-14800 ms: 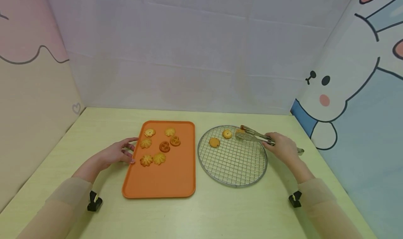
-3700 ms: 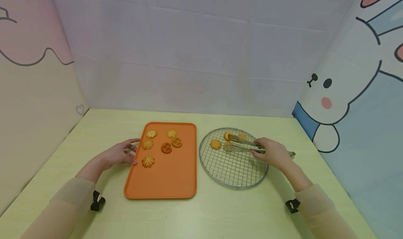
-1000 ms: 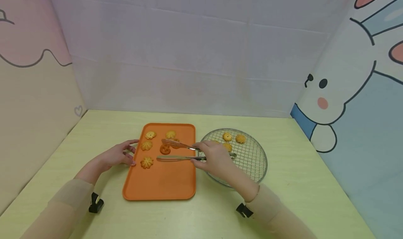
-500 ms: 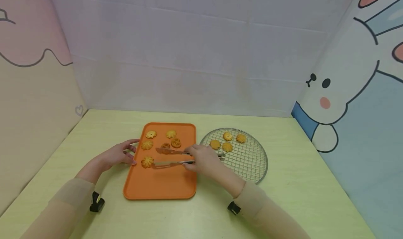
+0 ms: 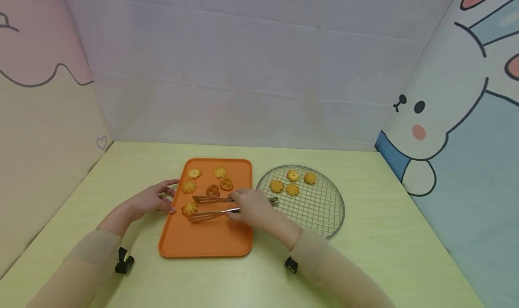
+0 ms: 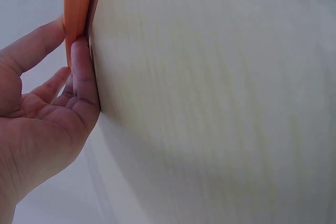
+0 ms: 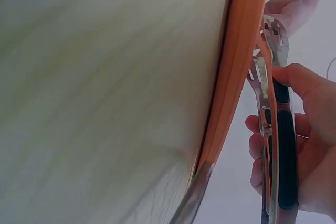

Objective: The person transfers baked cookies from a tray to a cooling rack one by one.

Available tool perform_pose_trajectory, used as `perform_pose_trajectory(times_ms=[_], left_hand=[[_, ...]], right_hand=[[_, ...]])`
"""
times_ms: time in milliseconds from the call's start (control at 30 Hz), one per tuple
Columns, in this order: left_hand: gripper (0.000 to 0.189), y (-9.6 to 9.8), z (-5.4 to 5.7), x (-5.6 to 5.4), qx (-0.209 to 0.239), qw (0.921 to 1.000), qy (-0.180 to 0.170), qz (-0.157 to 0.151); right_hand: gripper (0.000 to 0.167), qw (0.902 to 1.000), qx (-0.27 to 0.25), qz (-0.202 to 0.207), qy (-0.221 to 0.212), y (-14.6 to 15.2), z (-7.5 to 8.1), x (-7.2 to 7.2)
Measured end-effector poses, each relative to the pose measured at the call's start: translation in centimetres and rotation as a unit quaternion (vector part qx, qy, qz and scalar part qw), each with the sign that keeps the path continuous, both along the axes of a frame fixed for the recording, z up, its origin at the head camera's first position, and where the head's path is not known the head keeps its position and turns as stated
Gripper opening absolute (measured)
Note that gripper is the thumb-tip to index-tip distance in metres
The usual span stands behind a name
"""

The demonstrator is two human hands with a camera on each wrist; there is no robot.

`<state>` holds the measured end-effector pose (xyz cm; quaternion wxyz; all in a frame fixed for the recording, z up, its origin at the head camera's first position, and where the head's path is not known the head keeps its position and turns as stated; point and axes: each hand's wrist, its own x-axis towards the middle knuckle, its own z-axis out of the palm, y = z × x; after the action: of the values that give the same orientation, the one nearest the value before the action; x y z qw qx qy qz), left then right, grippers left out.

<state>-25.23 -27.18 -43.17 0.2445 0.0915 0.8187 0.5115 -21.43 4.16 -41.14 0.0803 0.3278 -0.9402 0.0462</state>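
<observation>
In the head view my left hand (image 5: 153, 198) rests at the left edge of an orange tray (image 5: 207, 242). Its fingertips touch the tray's outer side, which the left wrist view shows up close. My right hand (image 5: 253, 207) grips metal tongs (image 5: 215, 200) over the tray. The tongs' arms are spread, their slotted ends on either side of a flower-shaped cookie (image 5: 189, 209) near the tray's left edge. Dark grips on the tongs (image 7: 286, 156) show in the right wrist view. Other cookies on the tray include a pale flower (image 5: 188, 187) and a brown pretzel-like one (image 5: 213, 191).
A round wire cooling rack (image 5: 320, 213) stands right of the tray, partly behind the right hand. Several golden cookies lie on it, one of them a round cookie (image 5: 277, 186). White cloth (image 5: 243, 74) hangs behind the pale wooden table (image 5: 385, 209).
One flower cookie has gone from the tray to the rack since the earliest frame. The right hand with the tongs has moved left from the rack to the tray's front-left cookie.
</observation>
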Motion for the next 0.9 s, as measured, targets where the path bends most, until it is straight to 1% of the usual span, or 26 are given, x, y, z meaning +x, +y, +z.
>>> perform_pose_trajectory(times_ms=[100,333,633,900], left_hand=[[0.090,0.0,-0.1,-0.1,-0.002,1.0000,-0.003,0.003],[0.089,0.0,0.0,-0.1,0.002,1.0000,0.005,-0.005],[0.089,-0.2,-0.3,-0.1,0.003,0.9999,0.008,-0.006],[0.089,-0.3,-0.3,-0.2,0.001,1.0000,0.007,-0.005]], right_hand=[[0.039,1.0000,0.002,0.002,-0.003,-0.4,-0.2,-0.1],[0.039,0.9999,0.002,0.004,-0.013,-1.3,-0.4,-0.4],[0.037,0.9978,0.002,-0.003,-0.065,-2.2,-0.5,-0.5],[0.036,0.9961,-0.002,-0.003,-0.088,-2.4,-0.5,-0.5]])
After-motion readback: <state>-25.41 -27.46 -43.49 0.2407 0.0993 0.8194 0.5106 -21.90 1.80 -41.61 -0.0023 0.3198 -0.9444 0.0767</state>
